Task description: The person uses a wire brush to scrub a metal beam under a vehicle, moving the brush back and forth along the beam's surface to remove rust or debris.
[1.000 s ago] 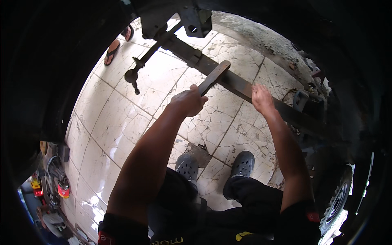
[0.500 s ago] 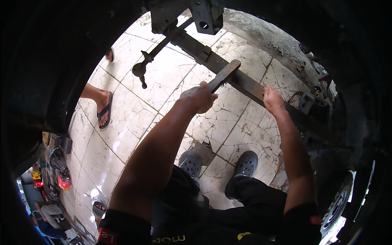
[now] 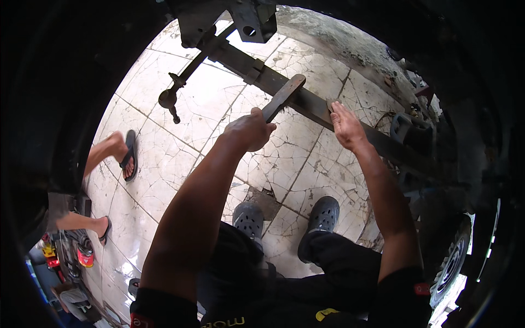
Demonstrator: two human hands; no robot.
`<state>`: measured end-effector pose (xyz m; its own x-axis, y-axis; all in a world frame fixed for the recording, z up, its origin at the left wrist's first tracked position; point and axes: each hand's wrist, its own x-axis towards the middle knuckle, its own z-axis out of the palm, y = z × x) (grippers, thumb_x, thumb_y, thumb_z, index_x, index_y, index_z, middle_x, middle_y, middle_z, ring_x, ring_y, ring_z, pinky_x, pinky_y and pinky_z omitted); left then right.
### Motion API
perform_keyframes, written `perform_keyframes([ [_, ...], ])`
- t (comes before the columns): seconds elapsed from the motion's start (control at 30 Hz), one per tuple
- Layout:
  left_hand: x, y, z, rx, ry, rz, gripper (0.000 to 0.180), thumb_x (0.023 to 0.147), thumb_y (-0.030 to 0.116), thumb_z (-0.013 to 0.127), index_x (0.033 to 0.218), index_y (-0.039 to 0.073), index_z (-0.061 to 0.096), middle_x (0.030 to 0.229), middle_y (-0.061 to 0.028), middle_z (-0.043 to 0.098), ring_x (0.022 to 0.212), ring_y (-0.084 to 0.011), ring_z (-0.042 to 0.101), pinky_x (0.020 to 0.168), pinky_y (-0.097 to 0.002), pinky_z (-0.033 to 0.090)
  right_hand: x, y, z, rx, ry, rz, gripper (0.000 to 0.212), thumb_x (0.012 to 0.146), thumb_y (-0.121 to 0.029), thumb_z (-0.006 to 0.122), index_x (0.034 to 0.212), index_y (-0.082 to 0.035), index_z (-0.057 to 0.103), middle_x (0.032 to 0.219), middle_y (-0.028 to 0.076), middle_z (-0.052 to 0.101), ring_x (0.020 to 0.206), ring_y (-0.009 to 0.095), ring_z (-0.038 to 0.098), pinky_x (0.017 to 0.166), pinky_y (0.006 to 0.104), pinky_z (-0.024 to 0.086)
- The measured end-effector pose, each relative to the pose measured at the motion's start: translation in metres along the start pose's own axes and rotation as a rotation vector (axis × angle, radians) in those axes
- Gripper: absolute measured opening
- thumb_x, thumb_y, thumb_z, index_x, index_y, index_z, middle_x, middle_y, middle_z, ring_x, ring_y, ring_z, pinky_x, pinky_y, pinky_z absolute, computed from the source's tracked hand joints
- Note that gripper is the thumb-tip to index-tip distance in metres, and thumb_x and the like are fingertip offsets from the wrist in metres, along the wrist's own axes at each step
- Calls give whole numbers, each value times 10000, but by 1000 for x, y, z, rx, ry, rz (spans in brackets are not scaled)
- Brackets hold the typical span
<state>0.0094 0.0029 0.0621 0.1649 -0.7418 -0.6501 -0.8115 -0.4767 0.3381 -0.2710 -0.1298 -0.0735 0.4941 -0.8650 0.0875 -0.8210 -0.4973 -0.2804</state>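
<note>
My left hand [image 3: 249,131] is closed round the near end of a bristle brush [image 3: 289,94] with a long, flat handle. Dark bristles show under the handle, and its far end lies over a long dark metal beam [image 3: 268,80]. To the right, my right hand [image 3: 348,128] is at the same beam, fingers straight and close together. A thin brownish edge shows by its fingertips; I cannot tell what it is. At the beam's far left end, a rod with a ball joint [image 3: 168,98] sticks out toward the left.
Dark vehicle parts frame the view, with a bracket [image 3: 251,24] overhead. Cracked white tiles [image 3: 219,109] cover the floor. Another person's sandalled foot [image 3: 129,158] is at left, near a red can [image 3: 85,258]. A wheel [image 3: 451,270] stands at lower right.
My right hand has moved up along the beam toward the brush, its fingers straighter. The view has shifted slightly. At left, the other person's legs have stepped to new places.
</note>
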Motion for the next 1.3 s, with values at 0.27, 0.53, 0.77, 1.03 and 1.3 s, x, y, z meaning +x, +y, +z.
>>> perform_keyframes([
  [0.27,2,-4,2,46,43,29,545,1005,447,419,1309,-5,395,1187,-195,632,1143,-331,596,955,-447,445,5,-1,-3,6,-7,62,516,1031,-375,270,1320,-29,521,1370,179,523,1288,332,471,1110,452,319],
  [0.53,4,-10,2,41,33,8,578,1007,459,402,1335,-15,365,1218,-191,624,1174,-327,582,976,-440,437,15,-23,-31,-51,-325,204,562,1035,-398,270,1406,-9,435,1476,187,412,1397,309,346,1164,445,242],
  [0.77,6,-10,6,35,127,55,528,991,438,464,1247,-23,448,1027,-212,653,914,-310,662,814,-431,508,-11,-11,-5,-277,-33,142,565,1041,-392,246,1459,-30,364,1526,158,350,1422,307,312,1174,499,190],
  [1.03,-7,2,-4,15,11,23,569,1009,435,408,1323,-38,384,1217,-213,618,1179,-340,576,980,-439,441,-16,-38,5,-323,39,-161,569,1037,-401,268,1481,-51,334,1553,136,310,1438,283,292,1181,501,169],
  [1.3,-4,-3,0,4,19,9,545,1008,442,413,1286,-27,409,1201,-212,624,1155,-341,590,969,-438,447,-16,-63,14,-205,36,-287,583,1035,-405,269,1457,-14,367,1530,168,342,1428,314,300,1178,496,175],
])
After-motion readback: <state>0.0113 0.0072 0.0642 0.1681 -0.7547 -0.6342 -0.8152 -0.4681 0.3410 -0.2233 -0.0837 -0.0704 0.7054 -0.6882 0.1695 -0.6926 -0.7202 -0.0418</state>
